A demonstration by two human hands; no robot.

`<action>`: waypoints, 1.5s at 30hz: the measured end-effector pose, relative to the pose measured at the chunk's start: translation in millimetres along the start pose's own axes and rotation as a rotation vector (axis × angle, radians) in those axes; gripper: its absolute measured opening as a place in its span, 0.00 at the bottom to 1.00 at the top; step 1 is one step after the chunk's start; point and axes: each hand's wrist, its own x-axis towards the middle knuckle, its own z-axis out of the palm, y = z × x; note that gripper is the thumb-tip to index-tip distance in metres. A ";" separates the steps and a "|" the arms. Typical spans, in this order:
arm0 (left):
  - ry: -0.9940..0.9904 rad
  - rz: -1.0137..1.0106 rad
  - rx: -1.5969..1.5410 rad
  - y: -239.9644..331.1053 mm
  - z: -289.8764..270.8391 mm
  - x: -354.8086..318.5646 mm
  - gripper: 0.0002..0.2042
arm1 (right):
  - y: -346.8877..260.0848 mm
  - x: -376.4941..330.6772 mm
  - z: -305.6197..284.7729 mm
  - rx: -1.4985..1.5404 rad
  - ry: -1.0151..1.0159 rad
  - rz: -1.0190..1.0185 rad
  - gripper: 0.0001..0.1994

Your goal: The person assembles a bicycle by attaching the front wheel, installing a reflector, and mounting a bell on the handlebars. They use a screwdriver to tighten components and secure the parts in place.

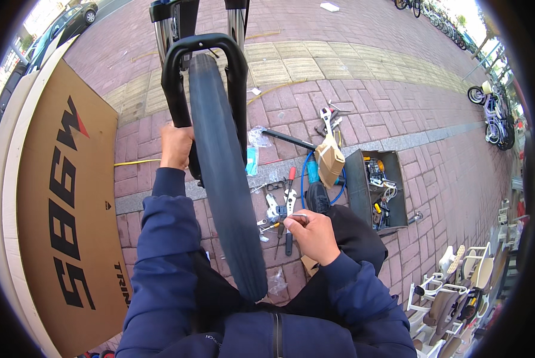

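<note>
Tyre (pixel 226 173) stands upright btwn my arms, inside black fork (pixel 175 65), over brick paving (pixel 363 77). L hand (pixel 176 146) is wrapped tight round the fork's left leg, just beside the tyre. R hand (pixel 313 234) sits right of the tyre, fingers pinched on a small silvery tool (too small to tell which). Pliers (pixel 289 203) etc. lie on the bricks just beyond it, w/ open toolbox (pixel 378 188) further right.

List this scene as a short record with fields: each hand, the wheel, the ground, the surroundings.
left hand: grips the black fork beside the tyre
right hand: pinches a small thin metal part, too small to identify
tyre: black, upright between the fork legs
ground: hand tools scattered on brick paving; open toolbox
left side: flat cardboard sheet
</note>
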 end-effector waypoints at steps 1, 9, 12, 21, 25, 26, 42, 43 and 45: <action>-0.004 -0.003 -0.029 -1.2 -0.4 0.8 0.03 | 0.5 0.1 0.0 0.021 -0.006 0.016 0.13; -0.007 0.020 0.013 -23.5 -6.0 12.3 0.06 | -0.8 0.3 -2.2 -0.030 0.010 -0.050 0.13; 0.002 0.040 0.019 -28.7 -5.8 12.7 0.07 | 1.4 0.4 -4.1 -0.063 -0.006 -0.050 0.11; -0.017 0.041 0.092 -39.8 -11.0 16.7 0.04 | 10.2 3.6 -4.0 0.109 -0.132 0.084 0.18; -0.024 0.041 0.123 -46.5 -12.8 15.9 0.04 | 7.7 -2.2 -13.8 0.504 -0.618 0.054 0.36; -0.022 0.044 0.146 -46.4 -13.9 12.6 0.04 | 7.7 -2.9 -14.7 0.460 -0.670 -0.009 0.37; -0.384 0.179 0.122 33.2 -22.5 -244.5 0.34 | -21.5 -14.8 43.6 0.499 -0.689 -0.149 0.31; -0.377 0.244 0.179 34.1 -24.2 -252.3 0.37 | -23.7 -18.6 54.5 0.462 -0.656 -0.178 0.31; -0.295 0.201 0.232 36.8 -32.1 -253.1 0.38 | -27.3 -19.9 77.1 0.384 -0.627 -0.245 0.31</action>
